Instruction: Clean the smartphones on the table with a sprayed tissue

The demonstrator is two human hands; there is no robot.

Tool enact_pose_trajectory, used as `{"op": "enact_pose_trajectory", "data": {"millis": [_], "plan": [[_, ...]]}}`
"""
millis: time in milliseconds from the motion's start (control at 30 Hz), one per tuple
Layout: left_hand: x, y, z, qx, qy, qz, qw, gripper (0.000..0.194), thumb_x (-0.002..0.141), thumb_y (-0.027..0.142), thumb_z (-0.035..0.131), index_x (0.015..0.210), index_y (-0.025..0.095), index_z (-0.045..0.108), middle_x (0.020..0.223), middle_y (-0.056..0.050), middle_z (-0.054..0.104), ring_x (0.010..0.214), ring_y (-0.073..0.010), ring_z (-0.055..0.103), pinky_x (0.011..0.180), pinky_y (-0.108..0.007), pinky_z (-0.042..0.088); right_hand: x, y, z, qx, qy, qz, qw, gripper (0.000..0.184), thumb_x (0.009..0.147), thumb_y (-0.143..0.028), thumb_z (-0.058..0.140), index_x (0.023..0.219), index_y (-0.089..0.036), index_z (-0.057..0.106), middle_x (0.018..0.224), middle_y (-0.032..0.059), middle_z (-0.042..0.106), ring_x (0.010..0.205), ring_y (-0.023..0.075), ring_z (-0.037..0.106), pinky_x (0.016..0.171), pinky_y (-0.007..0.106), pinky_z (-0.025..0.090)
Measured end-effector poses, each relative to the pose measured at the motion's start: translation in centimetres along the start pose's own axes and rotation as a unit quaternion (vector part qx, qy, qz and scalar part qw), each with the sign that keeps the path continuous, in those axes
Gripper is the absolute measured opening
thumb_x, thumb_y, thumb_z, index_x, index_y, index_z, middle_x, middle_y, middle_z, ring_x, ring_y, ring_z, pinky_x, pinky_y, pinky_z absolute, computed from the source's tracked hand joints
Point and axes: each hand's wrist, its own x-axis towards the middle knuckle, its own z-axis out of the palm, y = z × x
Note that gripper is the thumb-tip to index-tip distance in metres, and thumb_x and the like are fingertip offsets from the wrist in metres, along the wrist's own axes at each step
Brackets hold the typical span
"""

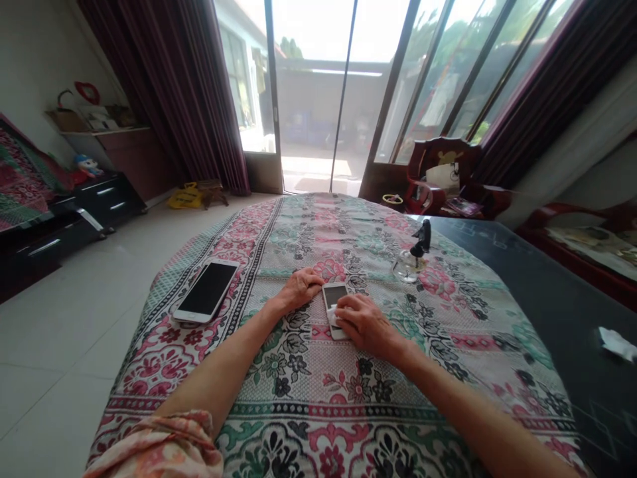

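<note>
A small white smartphone (pixel 340 334) lies face up on the patterned tablecloth (pixel 298 398), in front of me. My right hand (pixel 365 324) is closed around a crumpled white tissue (pixel 332 315) and presses it on the phone's screen, covering part of it. At the phone's upper left edge, my left hand (pixel 300 289) rests with its fingers together and bent, the fingertips touching or very near the phone's side. Whether those fingers grip the edge cannot be made out. Farther left lies a larger white phone or small tablet (pixel 208 290) with a dark screen.
A clear spray bottle (pixel 409 265) with a black trigger head stands right of the hands. Beyond the round table's right side is a dark surface (pixel 478 265) with a white tissue (pixel 618 344) on it. A wooden chair (pixel 442 172) stands by the glass doors.
</note>
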Motion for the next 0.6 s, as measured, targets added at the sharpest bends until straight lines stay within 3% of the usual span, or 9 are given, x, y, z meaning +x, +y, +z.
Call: {"op": "enact_pose_trajectory", "data": {"millis": [167,433,600], "plan": [[0.1,-0.2,0.1,-0.011,0.002,0.001,1.000,0.018,0.082,0.013,0.060,0.088,0.021,0.075,0.086,-0.002,0.066,0.083,-0.0123,0.061,0.078,-0.022,0.048,-1.6,-1.0,0.0,0.017,-0.008,-0.008,1.000,0.016,0.094,-0.024,0.049,0.096,-0.023,0.065,0.101,0.0055,0.060,0.090,0.0177,0.053,0.085,0.035,0.042],[0.0,0.2,-0.1,0.007,-0.008,-0.018,1.000,0.019,0.082,0.014,0.059,0.089,0.020,0.076,0.086,-0.002,0.066,0.082,-0.0127,0.060,0.079,-0.022,0.048,3.3,2.6,1.3,-0.017,0.023,0.008,1.000,0.017,0.092,-0.027,0.053,0.087,-0.021,0.068,0.097,0.0055,0.061,0.090,0.0177,0.053,0.086,0.033,0.041],[0.0,0.1,0.0,-0.003,0.001,-0.012,1.000,0.018,0.081,0.013,0.059,0.086,0.020,0.075,0.084,-0.002,0.065,0.080,-0.0121,0.060,0.077,-0.022,0.048,5.2,4.3,2.2,-0.041,0.053,0.068,0.995,0.018,0.092,-0.025,0.052,0.088,-0.020,0.069,0.092,0.0053,0.061,0.085,0.0165,0.054,0.082,0.031,0.042]]}}
